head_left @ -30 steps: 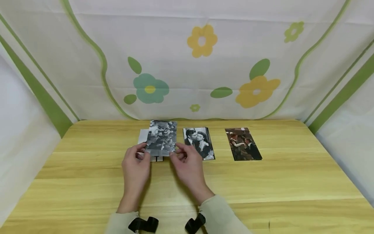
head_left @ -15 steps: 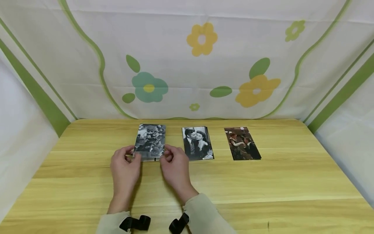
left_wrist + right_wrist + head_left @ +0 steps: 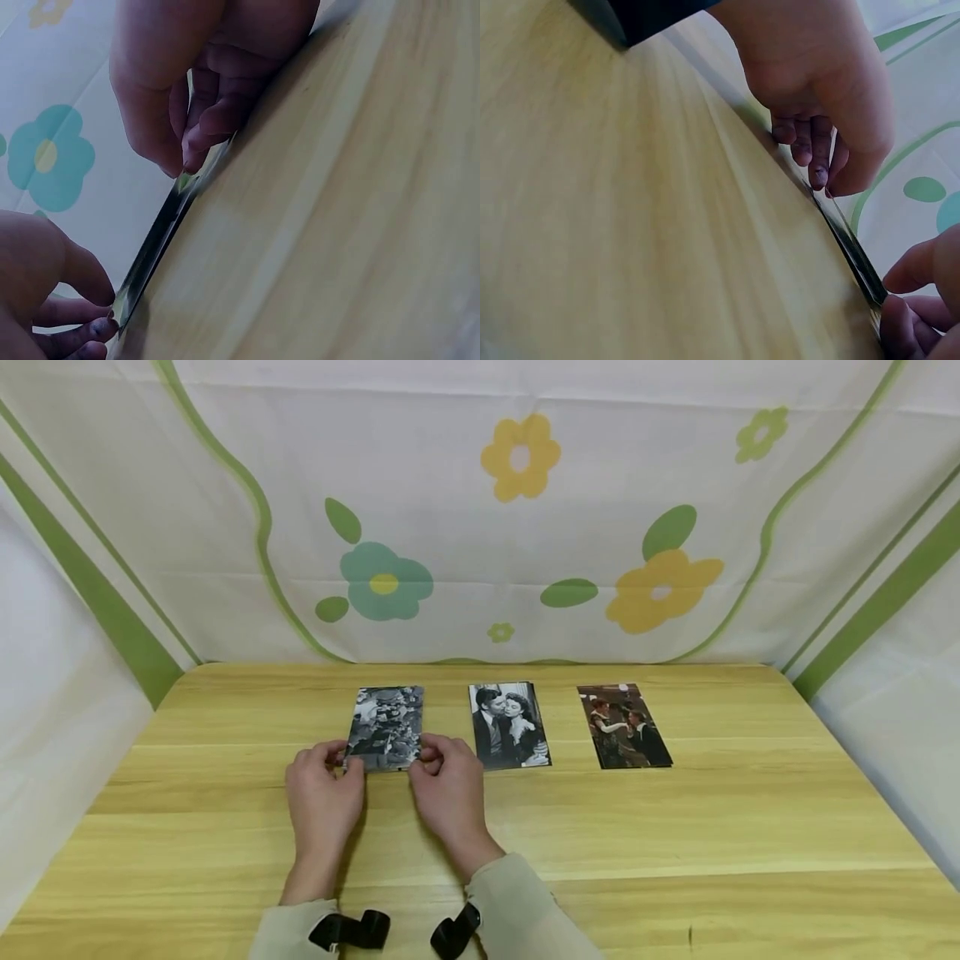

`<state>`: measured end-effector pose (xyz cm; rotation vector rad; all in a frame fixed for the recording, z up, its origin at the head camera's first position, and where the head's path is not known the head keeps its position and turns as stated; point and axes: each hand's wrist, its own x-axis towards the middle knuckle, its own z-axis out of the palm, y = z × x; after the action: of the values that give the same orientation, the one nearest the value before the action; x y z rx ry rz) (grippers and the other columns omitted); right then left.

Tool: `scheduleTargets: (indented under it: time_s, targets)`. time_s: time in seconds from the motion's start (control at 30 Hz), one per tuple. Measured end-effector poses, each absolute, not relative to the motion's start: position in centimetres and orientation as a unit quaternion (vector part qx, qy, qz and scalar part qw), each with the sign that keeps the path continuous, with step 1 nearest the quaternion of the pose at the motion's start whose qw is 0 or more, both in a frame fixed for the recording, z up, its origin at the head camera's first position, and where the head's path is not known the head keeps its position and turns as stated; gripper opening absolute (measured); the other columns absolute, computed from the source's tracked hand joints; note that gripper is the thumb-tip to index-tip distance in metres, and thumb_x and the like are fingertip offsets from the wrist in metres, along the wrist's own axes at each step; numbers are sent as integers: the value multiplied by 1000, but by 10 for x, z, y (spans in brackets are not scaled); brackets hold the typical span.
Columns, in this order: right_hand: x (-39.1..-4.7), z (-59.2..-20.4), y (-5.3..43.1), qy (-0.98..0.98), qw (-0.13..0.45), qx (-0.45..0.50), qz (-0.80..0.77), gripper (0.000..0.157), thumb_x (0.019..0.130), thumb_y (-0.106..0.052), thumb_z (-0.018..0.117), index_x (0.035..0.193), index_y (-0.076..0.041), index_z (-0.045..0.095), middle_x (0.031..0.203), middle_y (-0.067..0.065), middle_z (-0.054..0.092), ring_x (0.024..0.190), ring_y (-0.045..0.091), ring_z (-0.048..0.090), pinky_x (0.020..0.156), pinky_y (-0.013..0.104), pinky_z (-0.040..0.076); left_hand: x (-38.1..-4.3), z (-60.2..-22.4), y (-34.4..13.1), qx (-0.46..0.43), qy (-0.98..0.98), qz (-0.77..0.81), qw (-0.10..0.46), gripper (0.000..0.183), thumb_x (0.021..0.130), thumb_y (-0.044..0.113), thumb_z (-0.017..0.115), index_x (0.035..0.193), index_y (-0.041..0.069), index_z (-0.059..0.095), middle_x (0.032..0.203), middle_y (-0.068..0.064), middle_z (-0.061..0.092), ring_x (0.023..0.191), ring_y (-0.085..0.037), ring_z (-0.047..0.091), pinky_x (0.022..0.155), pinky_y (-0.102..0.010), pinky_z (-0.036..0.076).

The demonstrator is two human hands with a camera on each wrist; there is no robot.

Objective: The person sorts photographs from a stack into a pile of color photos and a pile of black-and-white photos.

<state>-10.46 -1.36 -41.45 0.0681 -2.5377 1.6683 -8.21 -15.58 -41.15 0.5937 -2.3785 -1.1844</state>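
Note:
A black-and-white photo card [image 3: 386,727] with a crowd scene lies at the left of a row of three, close over the table. My left hand [image 3: 324,797] pinches its lower left corner between thumb and fingers. At the lower right corner, my right hand [image 3: 448,789] pinches it the same way. In the left wrist view, the card's dark near edge [image 3: 157,236] runs between the two hands. The right wrist view shows this edge [image 3: 849,247] low along the tabletop. The cards seen under it earlier are now covered.
To the right lies a small stack topped by a black-and-white photo card of a couple [image 3: 510,727]. Farther right is another stack, with a colour photo card [image 3: 625,727] on top. A white curtain with printed flowers [image 3: 450,510] rises behind the wooden table [image 3: 675,835].
Both hands have carried the crowd photo card left and down, from above and right of the left-hand cards to squarely over them. The other two stacks have stayed put.

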Motion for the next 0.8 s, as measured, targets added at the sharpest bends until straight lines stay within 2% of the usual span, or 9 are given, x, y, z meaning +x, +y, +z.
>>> scheduleTargets:
  time_s: [0.2, 0.8]
  targets:
    - [-105, -416, -13, -839, 52, 17, 541, 34, 86, 2, 75, 119, -2, 80, 94, 3, 70, 76, 2, 57, 70, 20, 52, -82, -414, -157, 206, -861, -416, 210, 31, 94, 5, 67, 119, -11, 74, 107, -29, 67, 107, -44, 56, 93, -56, 42]
    - [-108, -416, -12, -839, 45, 25, 541, 37, 84, 3, 77, 120, -2, 80, 96, 5, 72, 79, 6, 63, 72, 20, 55, -83, -416, -158, 216, -857, -425, 198, 31, 94, 8, 69, 119, -10, 73, 110, -27, 63, 111, -44, 52, 92, -53, 40]
